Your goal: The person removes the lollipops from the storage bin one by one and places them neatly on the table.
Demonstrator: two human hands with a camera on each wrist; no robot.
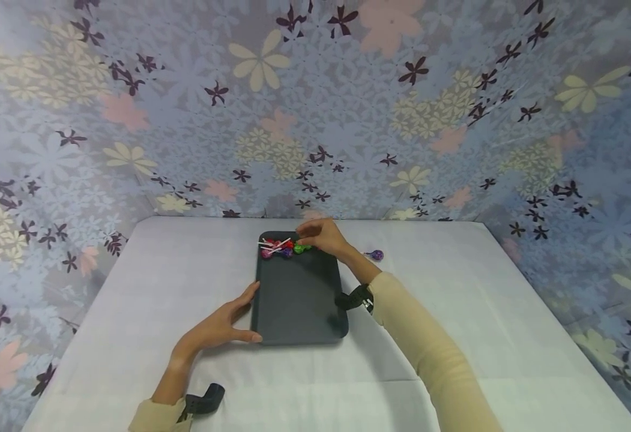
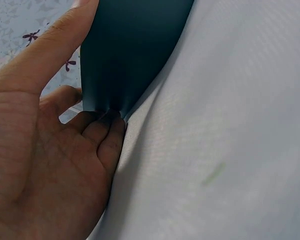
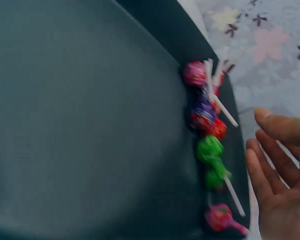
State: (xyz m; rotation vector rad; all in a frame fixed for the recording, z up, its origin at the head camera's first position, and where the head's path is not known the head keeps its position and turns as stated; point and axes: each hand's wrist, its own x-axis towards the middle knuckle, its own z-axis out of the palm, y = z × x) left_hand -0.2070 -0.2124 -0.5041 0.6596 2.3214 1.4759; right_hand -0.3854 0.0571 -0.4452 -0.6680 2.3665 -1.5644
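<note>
A dark grey tray [image 1: 299, 300] lies on the white-covered table, with several wrapped lollipops along its far end. A green lollipop [image 3: 210, 149], a purple lollipop [image 3: 202, 114] and a pink lollipop [image 3: 195, 74] show in the right wrist view. My left hand [image 1: 215, 327] holds the tray's near left side, thumb at the front corner. In the left wrist view, my fingers [image 2: 110, 140] bend against the tray's edge. Over the far right end is my right hand [image 1: 323, 237], its thumb and fingertips apart with nothing between them, just beyond the rim in the right wrist view.
One purple lollipop [image 1: 376, 255] lies on the table [image 1: 428, 288] to the right of the tray, beyond my right forearm. Flower-patterned cloth [image 1: 293, 120] hangs behind the table and along both sides.
</note>
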